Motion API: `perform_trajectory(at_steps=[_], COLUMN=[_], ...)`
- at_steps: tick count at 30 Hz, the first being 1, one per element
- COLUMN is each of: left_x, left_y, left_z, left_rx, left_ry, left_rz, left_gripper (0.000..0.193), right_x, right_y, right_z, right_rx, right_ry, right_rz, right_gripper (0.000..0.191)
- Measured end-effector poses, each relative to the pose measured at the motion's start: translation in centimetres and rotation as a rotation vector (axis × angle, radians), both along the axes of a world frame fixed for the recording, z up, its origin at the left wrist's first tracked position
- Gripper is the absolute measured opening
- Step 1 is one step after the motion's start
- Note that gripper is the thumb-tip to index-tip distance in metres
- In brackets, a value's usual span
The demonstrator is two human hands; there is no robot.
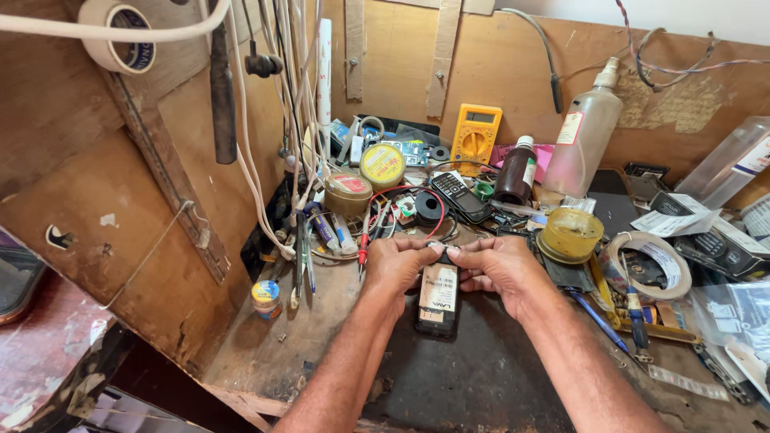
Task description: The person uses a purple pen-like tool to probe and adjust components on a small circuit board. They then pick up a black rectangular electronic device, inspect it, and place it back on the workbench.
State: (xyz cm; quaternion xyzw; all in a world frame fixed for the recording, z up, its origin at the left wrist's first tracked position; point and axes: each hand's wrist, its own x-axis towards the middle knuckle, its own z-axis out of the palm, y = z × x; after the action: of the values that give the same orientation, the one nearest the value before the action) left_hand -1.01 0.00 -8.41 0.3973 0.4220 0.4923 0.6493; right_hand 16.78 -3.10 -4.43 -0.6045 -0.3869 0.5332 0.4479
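A small black phone lies back-up on the counter, its rear cover off and a pale labelled battery showing in the open back. Both hands rest at its top edge: the left hand and the right hand meet there, thumbs and forefingers pinching the upper end of the phone between them. The counter is worn, scratched wood with a dark mat under the phone. Around it sit a yellow multimeter, round tins, a brown bottle, another black phone, a roll of tape and loose wires hanging on the plywood wall.
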Motion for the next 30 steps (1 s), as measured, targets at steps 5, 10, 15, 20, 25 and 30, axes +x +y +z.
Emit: perform_trajectory(at_steps=[5, 10, 15, 20, 25, 30], left_x=[-0.1, -0.3, -0.6, -0.3, -0.4, -1.0], left_y=[-0.2, -0.2, -0.1, 0.1, -0.3, -1.0], left_z=[0.3, 0.5, 0.3, 0.5, 1.4, 2.4], left_rx=[-0.010, -0.033, -0.061, -0.096, -0.037, -0.005], left_ry=[0.100, 0.031, -0.007, 0.000, -0.019, 0.012], left_rz=[0.009, -0.027, -0.072, -0.070, -0.076, -0.098], left_gripper=[0.019, 0.019, 0.021, 0.019, 0.019, 0.018], right_x=[-0.3, -0.5, -0.6, -0.5, -0.6, -0.7], right_y=[-0.4, -1.3, -1.4, -1.1, -1.5, -2.5], right_z=[0.0, 0.5, 0.6, 0.3, 0.9, 2.1], right_rx=[0.034, 0.080, 0.032, 0.056, 0.109, 0.168], right_ry=[0.002, 0.044, 0.034, 0.040, 0.038, 0.040], right_rz=[-0.019, 0.025, 0.029, -0.008, 0.006, 0.031], right_gripper=[0.023, 0.023, 0.022, 0.022, 0.021, 0.018])
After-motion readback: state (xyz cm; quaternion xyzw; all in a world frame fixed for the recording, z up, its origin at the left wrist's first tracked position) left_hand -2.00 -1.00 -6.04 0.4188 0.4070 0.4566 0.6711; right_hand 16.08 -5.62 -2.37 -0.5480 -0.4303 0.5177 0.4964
